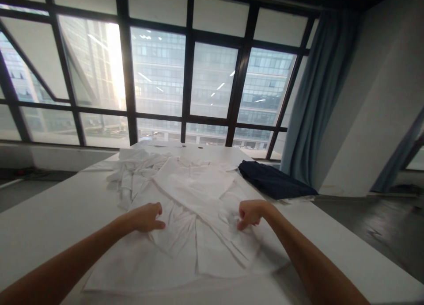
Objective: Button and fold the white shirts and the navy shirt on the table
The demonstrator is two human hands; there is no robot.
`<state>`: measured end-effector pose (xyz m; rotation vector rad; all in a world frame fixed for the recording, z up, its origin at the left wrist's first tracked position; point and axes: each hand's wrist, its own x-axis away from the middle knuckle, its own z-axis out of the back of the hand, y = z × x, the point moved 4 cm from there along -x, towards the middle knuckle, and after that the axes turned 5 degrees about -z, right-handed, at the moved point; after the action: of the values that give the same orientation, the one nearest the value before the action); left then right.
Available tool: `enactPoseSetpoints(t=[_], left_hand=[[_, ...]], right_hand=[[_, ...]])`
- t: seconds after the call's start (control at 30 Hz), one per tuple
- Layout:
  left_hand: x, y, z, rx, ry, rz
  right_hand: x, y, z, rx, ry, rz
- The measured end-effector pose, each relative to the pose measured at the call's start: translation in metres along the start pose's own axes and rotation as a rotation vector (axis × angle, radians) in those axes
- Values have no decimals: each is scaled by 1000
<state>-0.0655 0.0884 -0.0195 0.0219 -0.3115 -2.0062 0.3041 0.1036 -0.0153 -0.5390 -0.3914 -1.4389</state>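
A white garment [195,185] with a crossed, wrap-like front and gathered folds lies spread over the table in front of me. My left hand [147,217] is at its left side, fingers curled in and thumb low against the cloth, where creases fan out. At the right side, my right hand [252,213] bends down with its fingers closed on the fabric. The exact pinch of each hand is partly hidden by the fingers. Below both hands, the lower part of the garment spreads wide toward me.
Crumpled white cloth [127,174] lies at the back left of the white table [49,212]. A folded dark navy cloth [274,180] rests along the right edge. Large black-framed windows [159,70] stand behind, with a blue-grey curtain [318,101] at the right.
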Motion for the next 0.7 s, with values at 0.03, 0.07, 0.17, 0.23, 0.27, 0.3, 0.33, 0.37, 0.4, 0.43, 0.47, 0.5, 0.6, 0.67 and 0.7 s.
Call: enactPoseSetpoints(t=[0.03,0.07,0.17,0.23,0.27,0.3,0.33,0.37,0.4,0.43,0.47,0.5,0.6,0.67,0.7], left_hand=[[-1,1,2,63,-20,10],[0,3,5,156,-38,24],[6,9,22,540,-30,3],[12,10,38,753,-8,-60],[15,9,44,815,-14,-88],[18,7,49,842,-34,-106],[20,3,51,835,-68,-111],[21,-1,51,800,-119,-103],[22,-5,49,739,-183,-82],[22,-10,45,660,-242,-49],[21,-15,41,568,-285,-2],[19,-19,36,465,-297,54],[6,-19,33,127,-25,134],[-9,-5,35,-27,256,-4],[-19,4,35,-63,355,-115]], right_hand=[[2,-2,3,-42,33,58],[5,-4,8,-115,75,133],[18,-4,24,-494,167,370],[24,3,31,-728,170,410],[24,8,32,-790,170,388],[23,13,31,-799,166,348],[21,17,29,-764,155,299],[18,21,26,-692,131,249],[14,23,22,-595,92,200],[11,26,18,-495,48,158],[7,27,13,-407,3,121],[4,29,10,-342,-35,90],[-7,29,12,-201,50,45],[-18,22,24,-84,289,75],[-25,17,32,-28,418,94]])
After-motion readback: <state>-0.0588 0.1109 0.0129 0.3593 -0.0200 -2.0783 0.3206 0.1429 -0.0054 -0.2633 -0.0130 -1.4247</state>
